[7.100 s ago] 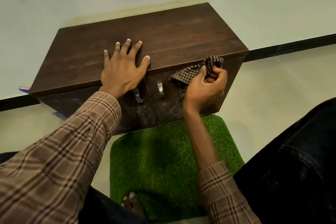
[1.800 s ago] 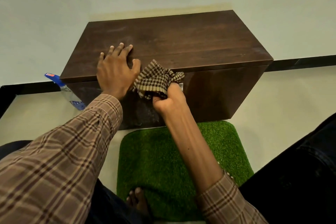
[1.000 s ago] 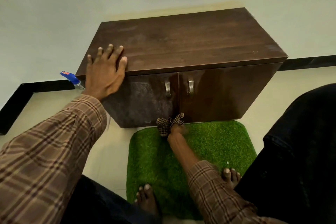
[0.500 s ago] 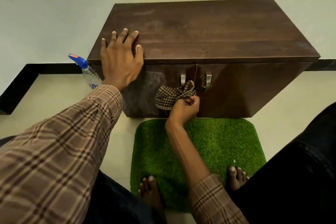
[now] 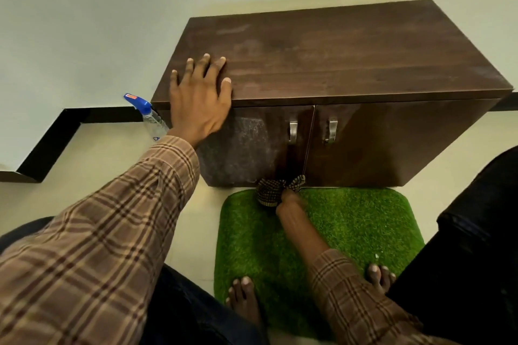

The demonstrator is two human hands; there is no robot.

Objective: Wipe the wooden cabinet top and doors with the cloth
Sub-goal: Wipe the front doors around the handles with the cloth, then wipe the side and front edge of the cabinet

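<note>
Under your flat, spread left hand (image 5: pixel 199 105): cabinet top (image 5: pixel 336 56). Your right hand (image 5: pixel 290 202) grips cloth (image 5: pixel 271 190) at left door (image 5: pixel 258 145) bottom.

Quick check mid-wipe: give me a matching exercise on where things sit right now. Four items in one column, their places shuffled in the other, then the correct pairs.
Things:
1. cloth
2. left hand
3. spray bottle
4. green mat

Places:
A. on the floor in front of the cabinet doors
B. flat on the cabinet top near its left front corner
C. at the bottom edge of the doors, held by the right hand
D. on the floor beside the cabinet's left end

Pairs: 1-C, 2-B, 3-D, 4-A
</note>
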